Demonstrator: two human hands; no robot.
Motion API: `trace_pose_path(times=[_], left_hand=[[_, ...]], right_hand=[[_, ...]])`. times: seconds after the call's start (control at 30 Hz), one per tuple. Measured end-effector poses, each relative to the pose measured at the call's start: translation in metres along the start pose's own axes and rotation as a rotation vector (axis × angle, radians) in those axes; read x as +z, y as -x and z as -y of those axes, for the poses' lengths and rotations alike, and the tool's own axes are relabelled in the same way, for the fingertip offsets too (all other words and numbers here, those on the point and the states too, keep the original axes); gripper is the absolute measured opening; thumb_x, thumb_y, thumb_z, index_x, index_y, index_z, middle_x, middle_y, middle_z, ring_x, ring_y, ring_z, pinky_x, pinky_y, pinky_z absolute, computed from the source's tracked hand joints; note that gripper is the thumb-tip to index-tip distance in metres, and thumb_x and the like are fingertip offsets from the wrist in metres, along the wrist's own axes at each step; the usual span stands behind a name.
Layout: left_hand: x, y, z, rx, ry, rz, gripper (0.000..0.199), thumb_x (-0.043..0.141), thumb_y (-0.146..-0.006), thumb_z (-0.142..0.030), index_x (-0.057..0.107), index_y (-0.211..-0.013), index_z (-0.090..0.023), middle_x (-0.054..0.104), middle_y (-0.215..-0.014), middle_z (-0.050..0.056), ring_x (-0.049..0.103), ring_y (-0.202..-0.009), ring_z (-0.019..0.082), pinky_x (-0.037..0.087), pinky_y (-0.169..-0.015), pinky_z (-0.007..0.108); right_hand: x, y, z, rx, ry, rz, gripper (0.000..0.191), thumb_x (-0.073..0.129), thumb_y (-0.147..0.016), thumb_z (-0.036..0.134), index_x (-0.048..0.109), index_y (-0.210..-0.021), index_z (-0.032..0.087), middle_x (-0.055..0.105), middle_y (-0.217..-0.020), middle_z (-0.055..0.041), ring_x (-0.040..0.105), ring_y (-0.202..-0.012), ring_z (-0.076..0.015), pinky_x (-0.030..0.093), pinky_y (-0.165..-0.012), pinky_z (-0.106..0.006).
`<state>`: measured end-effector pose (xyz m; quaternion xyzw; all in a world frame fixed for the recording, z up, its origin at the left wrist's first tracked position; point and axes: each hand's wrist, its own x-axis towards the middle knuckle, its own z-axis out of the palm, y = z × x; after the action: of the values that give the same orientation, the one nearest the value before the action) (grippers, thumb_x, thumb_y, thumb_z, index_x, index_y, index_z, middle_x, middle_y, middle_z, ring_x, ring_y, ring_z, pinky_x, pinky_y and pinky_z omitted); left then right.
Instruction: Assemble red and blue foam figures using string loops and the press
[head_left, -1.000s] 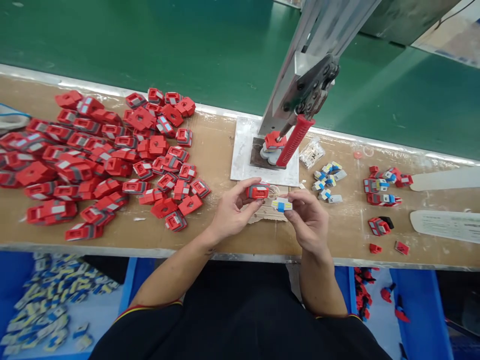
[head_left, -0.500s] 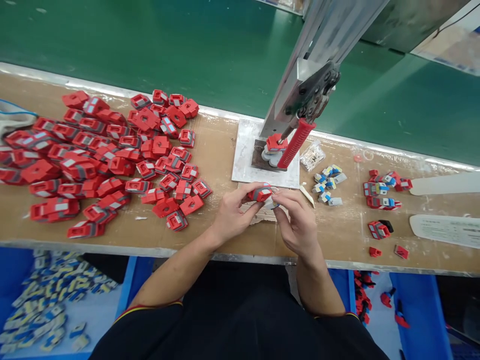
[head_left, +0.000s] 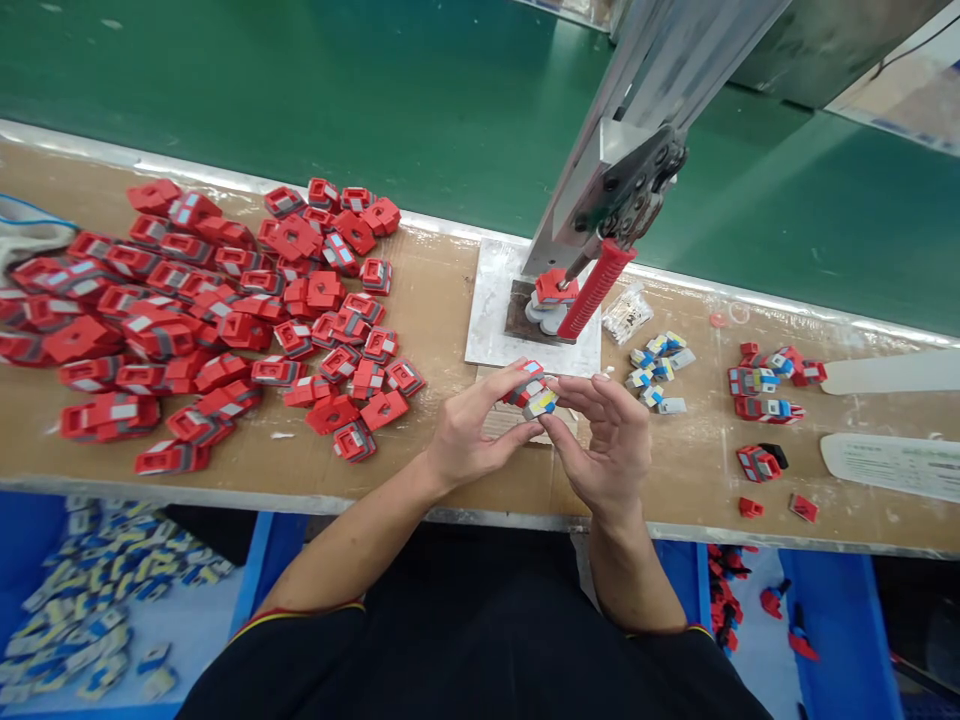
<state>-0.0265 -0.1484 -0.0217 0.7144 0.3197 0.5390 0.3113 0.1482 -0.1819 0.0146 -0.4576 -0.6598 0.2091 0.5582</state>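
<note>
Insert now seated in housing (head_left: 529, 390), between hands (head_left: 540, 440)

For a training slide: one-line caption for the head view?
Left hand and right hand hold a red housing with a blue-yellow insert before the press.

A red housing (head_left: 523, 384) with a blue-and-yellow insert (head_left: 541, 403) is showing; red pieces (head_left: 202, 310) are covering the brown table (head_left: 435, 300), beside a red-handled press (head_left: 596, 285) and green belt (head_left: 300, 100).
</note>
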Motion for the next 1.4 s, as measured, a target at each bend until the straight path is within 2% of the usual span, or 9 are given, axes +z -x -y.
trace_pose_path(times=[0.13,0.27,0.43,0.57,0.7,0.9,1.13,1.3,1.4], left_hand=[[-0.002,-0.002,0.003,0.090,0.087,-0.032,0.050,0.083,-0.096,-0.028,0.066,-0.142,-0.021,0.075,-0.144,0.019,0.074,-0.134,0.030,0.067,-0.108,0.040],[-0.004,-0.004,-0.001,0.115,0.186,0.014,0.044,0.079,-0.100,-0.028,0.065,-0.141,-0.022,0.074,-0.144,0.019,0.077,-0.131,0.029,0.069,-0.102,0.038],[0.000,0.004,-0.011,0.159,0.269,0.045,0.056,0.080,-0.099,-0.030,0.059,-0.151,-0.025,0.076,-0.143,0.018,0.076,-0.132,0.030,0.069,-0.104,0.039],[0.009,0.017,-0.014,0.143,0.243,0.052,0.083,0.083,-0.097,-0.036,0.040,-0.167,-0.028,0.077,-0.139,0.016,0.080,-0.124,0.029,0.070,-0.102,0.039],[0.015,0.019,-0.021,0.192,0.221,0.044,0.073,0.082,-0.097,-0.038,0.048,-0.160,-0.025,0.080,-0.129,0.013,0.081,-0.120,0.030,0.070,-0.102,0.041],[0.016,0.013,-0.038,0.207,0.240,0.054,0.073,0.080,-0.098,-0.032,0.047,-0.163,-0.026,0.080,-0.129,0.011,0.082,-0.119,0.030,0.071,-0.104,0.044],[0.017,0.009,-0.046,0.244,0.082,0.043,0.060,0.072,-0.103,-0.035,0.051,-0.159,-0.024,0.083,-0.120,0.011,0.084,-0.111,0.030,0.073,-0.097,0.041],[0.015,0.014,-0.043,0.172,-0.004,0.012,0.070,0.072,-0.104,-0.046,0.043,-0.162,-0.021,0.083,-0.117,0.012,0.085,-0.106,0.026,0.073,-0.092,0.034],[0.015,0.017,-0.042,0.187,0.009,0.029,0.072,0.077,-0.100,-0.041,0.045,-0.162,-0.022,0.083,-0.122,0.013,0.084,-0.112,0.027,0.072,-0.097,0.037]], right_hand=[[-0.003,0.000,-0.003,0.047,-0.038,0.012,0.063,0.084,-0.092,0.017,0.057,-0.145,0.038,0.073,-0.128,-0.0053,0.079,-0.117,-0.0220,0.074,-0.085,-0.034],[-0.006,0.001,-0.009,0.126,-0.135,-0.005,0.059,0.091,-0.087,0.044,0.062,-0.137,0.035,0.069,-0.124,-0.0070,0.077,-0.113,-0.0243,0.072,-0.081,-0.035],[0.000,-0.002,-0.001,0.189,-0.290,-0.056,0.062,0.055,-0.097,0.081,0.071,-0.131,0.032,0.068,-0.128,-0.0119,0.073,-0.117,-0.0293,0.067,-0.085,-0.042],[0.011,-0.005,0.016,0.268,-0.263,-0.076,0.071,0.029,-0.105,0.078,0.079,-0.100,0.028,0.074,-0.096,-0.0084,0.074,-0.093,-0.0265,0.063,-0.081,-0.044],[0.019,-0.005,0.025,0.322,-0.234,-0.203,0.062,0.035,-0.107,0.064,0.076,-0.079,0.026,0.071,-0.075,-0.0070,0.068,-0.073,-0.0251,0.056,-0.067,-0.044],[0.016,-0.002,0.029,0.293,-0.274,-0.272,0.052,0.044,-0.103,0.059,0.075,-0.075,0.029,0.070,-0.069,-0.0093,0.059,-0.066,-0.0273,0.049,-0.062,-0.048],[0.015,0.000,0.025,0.352,-0.258,-0.259,0.056,0.042,-0.102,0.065,0.073,-0.073,0.029,0.070,-0.070,-0.0102,0.062,-0.068,-0.0286,0.053,-0.065,-0.050],[0.007,-0.005,0.027,0.317,-0.309,-0.140,0.058,0.043,-0.105,0.066,0.076,-0.079,0.026,0.075,-0.077,-0.0069,0.071,-0.076,-0.0258,0.058,-0.072,-0.045],[0.005,-0.003,0.032,0.324,-0.408,-0.104,0.067,0.036,-0.104,0.073,0.078,-0.082,0.025,0.077,-0.083,-0.0078,0.074,-0.083,-0.0268,0.061,-0.077,-0.046]])
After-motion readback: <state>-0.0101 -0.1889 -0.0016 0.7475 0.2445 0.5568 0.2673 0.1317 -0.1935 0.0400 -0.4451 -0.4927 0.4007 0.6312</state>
